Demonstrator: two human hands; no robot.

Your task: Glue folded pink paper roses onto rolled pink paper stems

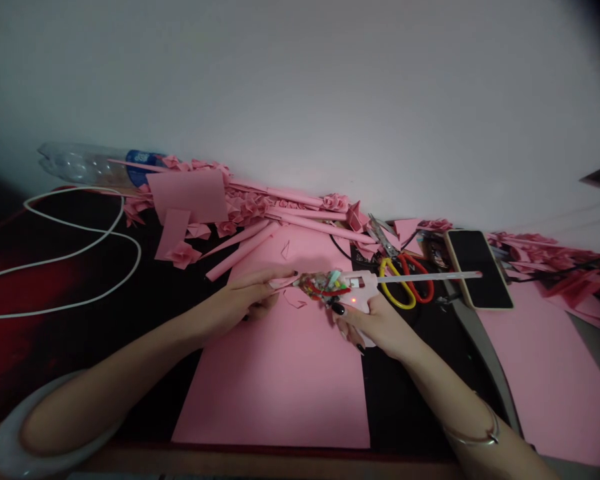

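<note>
While the right hand (pixel 384 325) is gripping a pale pink glue gun (pixel 361 285), the left is pinching a small folded pink paper piece (pixel 282 283) near its tip. Both things are sitting mid-scene above the pink sheet (pixel 280 387). Gun's showing an orange light, multicoloured crusted nozzle.

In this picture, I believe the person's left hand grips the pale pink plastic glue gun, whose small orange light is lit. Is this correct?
Not the left: the head view shows the right hand gripping the pale pink plastic glue gun. Its small orange light is lit.
</note>
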